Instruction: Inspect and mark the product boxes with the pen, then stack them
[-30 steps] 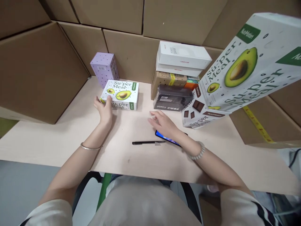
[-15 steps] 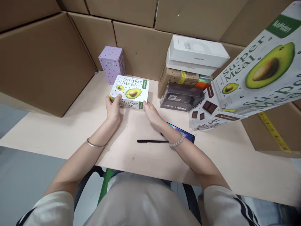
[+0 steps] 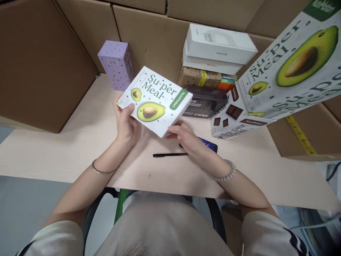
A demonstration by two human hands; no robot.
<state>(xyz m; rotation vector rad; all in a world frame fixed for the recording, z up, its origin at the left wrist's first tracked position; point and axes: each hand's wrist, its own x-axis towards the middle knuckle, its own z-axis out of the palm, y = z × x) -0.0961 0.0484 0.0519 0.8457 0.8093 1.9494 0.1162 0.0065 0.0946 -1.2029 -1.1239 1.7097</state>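
Note:
A white Su-per Meal box (image 3: 157, 101) with avocado pictures is held above the table, turned so its right end points toward the back. My left hand (image 3: 125, 119) grips its left end, thumb on the top face and fingers underneath. At the near right corner, my right hand (image 3: 183, 137) holds the box between thumb and fingers; part of that grip is hidden. Below my right hand lie a black pen (image 3: 167, 155) and a phone (image 3: 210, 144) with a lit blue screen, partly covered by the wrist.
A purple box (image 3: 117, 65) stands behind on the left. Stacked at the back are white power bank boxes (image 3: 221, 46), a brown carton (image 3: 191, 74) and a dark box (image 3: 205, 101). Large Su-per Meal boxes (image 3: 266, 81) rise at right. Tall cardboard (image 3: 149, 39) walls the table (image 3: 80, 153).
The avocado box has been lifted off the table toward me and turned, its right end swinging to the back. My right hand has shifted to the near corner. The view has tilted down slightly.

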